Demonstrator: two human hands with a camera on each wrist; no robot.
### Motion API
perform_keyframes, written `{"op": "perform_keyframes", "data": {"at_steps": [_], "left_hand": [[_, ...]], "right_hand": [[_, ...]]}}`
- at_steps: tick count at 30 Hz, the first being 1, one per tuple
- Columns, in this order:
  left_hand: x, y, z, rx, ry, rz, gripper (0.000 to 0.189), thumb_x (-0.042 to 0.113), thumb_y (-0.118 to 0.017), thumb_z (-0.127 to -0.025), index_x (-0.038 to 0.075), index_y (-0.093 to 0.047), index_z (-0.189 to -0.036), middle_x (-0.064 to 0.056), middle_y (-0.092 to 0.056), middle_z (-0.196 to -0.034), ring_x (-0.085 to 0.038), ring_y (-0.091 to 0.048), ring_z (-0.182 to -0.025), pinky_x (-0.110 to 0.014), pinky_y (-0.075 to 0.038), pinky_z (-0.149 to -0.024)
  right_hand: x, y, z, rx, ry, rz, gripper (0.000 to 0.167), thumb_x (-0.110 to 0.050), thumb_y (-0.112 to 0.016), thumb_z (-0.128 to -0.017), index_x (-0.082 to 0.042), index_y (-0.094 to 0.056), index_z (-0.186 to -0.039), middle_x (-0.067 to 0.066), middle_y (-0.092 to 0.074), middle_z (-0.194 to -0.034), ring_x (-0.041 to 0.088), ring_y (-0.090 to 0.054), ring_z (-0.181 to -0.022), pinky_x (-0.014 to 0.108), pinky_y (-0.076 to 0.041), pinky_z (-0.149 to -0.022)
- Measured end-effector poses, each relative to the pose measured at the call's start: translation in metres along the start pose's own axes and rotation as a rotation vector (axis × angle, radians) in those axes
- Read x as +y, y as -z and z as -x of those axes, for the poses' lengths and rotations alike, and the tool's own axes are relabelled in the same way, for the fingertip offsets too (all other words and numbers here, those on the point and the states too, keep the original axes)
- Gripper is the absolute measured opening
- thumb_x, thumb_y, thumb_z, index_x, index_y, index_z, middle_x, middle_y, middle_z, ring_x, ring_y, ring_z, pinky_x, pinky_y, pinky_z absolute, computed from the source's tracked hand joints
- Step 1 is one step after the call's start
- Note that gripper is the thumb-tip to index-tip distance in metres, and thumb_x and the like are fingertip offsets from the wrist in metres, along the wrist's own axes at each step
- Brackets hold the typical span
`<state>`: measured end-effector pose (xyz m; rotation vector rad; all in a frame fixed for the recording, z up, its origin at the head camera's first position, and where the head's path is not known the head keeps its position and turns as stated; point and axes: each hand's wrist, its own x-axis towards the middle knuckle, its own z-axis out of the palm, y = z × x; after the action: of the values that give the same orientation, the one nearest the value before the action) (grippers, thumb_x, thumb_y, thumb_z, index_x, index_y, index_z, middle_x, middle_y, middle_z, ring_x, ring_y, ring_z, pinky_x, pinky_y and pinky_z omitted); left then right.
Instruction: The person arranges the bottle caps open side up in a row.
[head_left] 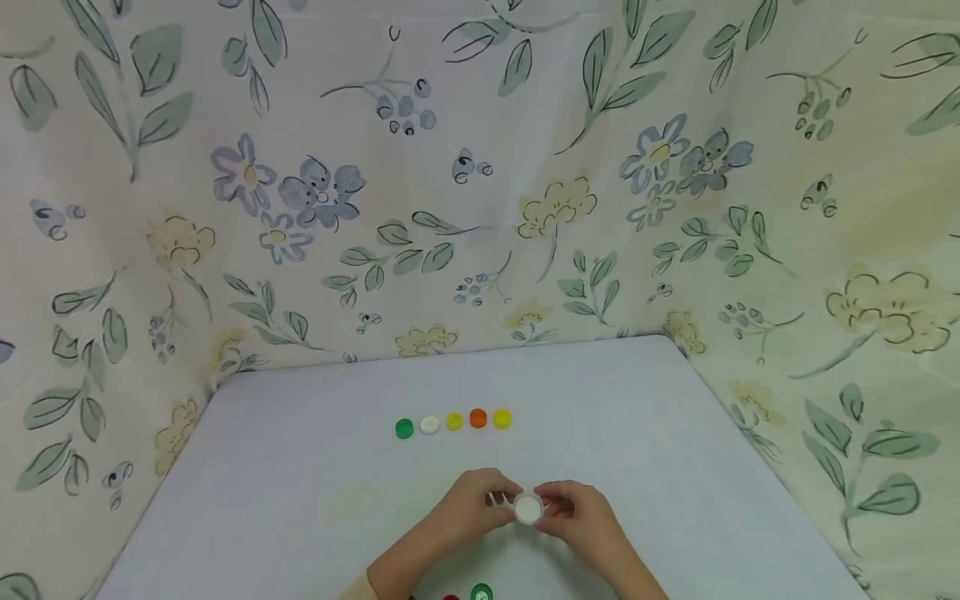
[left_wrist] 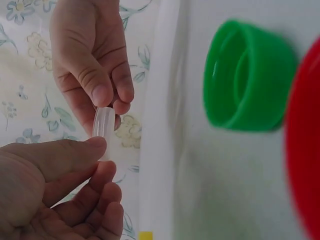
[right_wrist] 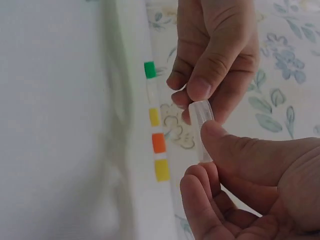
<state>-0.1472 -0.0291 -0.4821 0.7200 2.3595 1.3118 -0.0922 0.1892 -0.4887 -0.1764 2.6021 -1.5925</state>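
Observation:
A white plastic bottle cap (head_left: 528,508) is held up over the front part of the table, its round face turned toward the head camera. My left hand (head_left: 474,506) pinches it from the left side between thumb and fingers. From the opposite side my right hand (head_left: 591,521) pinches the same cap. In the left wrist view the white cap (left_wrist: 103,125) appears edge-on between both thumbs. The right wrist view shows fine ridges along the cap's side (right_wrist: 201,117).
Across the white table (head_left: 315,467) lies a row of caps: green (head_left: 405,428), white (head_left: 430,425), yellow (head_left: 454,421), orange (head_left: 477,418) and another yellow cap (head_left: 502,418). Near the front edge are a green cap (head_left: 482,592) and a red cap (left_wrist: 311,140). Floral cloth (head_left: 450,250) hangs behind.

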Motion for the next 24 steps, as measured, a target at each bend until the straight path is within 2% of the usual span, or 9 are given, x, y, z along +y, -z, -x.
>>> {"op": "perform_keyframes", "data": {"at_steps": [6, 12, 17, 24], "left_hand": [[-0.005, 0.004, -0.022, 0.042, -0.002, 0.004, 0.020, 0.007, -0.082, -0.087, 0.012, -0.079, -0.106, 0.010, -0.070, -0.094, -0.011, -0.059, -0.085, -0.024, -0.050, -0.073], [-0.012, 0.002, -0.040, 0.084, -0.011, 0.011, 0.019, 0.005, -0.081, -0.086, 0.007, -0.078, -0.105, 0.005, -0.070, -0.092, -0.011, -0.058, -0.077, -0.024, -0.049, -0.062], [-0.019, -0.006, -0.057, 0.140, 0.028, 0.028, 0.019, 0.004, -0.080, -0.087, 0.003, -0.076, -0.105, 0.005, -0.065, -0.087, -0.011, -0.053, -0.070, -0.023, -0.046, -0.057], [-0.025, -0.019, -0.082, 0.198, 0.031, 0.057, 0.025, 0.001, -0.077, -0.088, -0.006, -0.074, -0.111, 0.003, -0.065, -0.083, -0.011, -0.055, -0.072, -0.022, -0.049, -0.062]], "right_hand": [[0.002, 0.006, -0.020, 0.042, 0.007, -0.024, 0.037, 0.001, -0.085, -0.078, 0.004, -0.071, -0.112, 0.003, -0.067, -0.089, 0.016, -0.063, -0.078, 0.026, -0.056, -0.068], [0.011, 0.010, -0.041, 0.059, 0.015, -0.011, 0.035, 0.003, -0.084, -0.079, 0.004, -0.071, -0.111, 0.005, -0.068, -0.091, 0.017, -0.063, -0.081, 0.026, -0.055, -0.069], [0.020, 0.015, -0.059, 0.049, 0.017, 0.037, 0.032, 0.004, -0.082, -0.080, 0.006, -0.071, -0.110, 0.006, -0.070, -0.091, 0.016, -0.062, -0.078, 0.026, -0.053, -0.067], [0.031, 0.023, -0.084, 0.074, -0.064, 0.084, 0.029, 0.009, -0.076, -0.082, 0.005, -0.072, -0.111, 0.005, -0.067, -0.090, 0.016, -0.063, -0.077, 0.032, -0.053, -0.069]]}}
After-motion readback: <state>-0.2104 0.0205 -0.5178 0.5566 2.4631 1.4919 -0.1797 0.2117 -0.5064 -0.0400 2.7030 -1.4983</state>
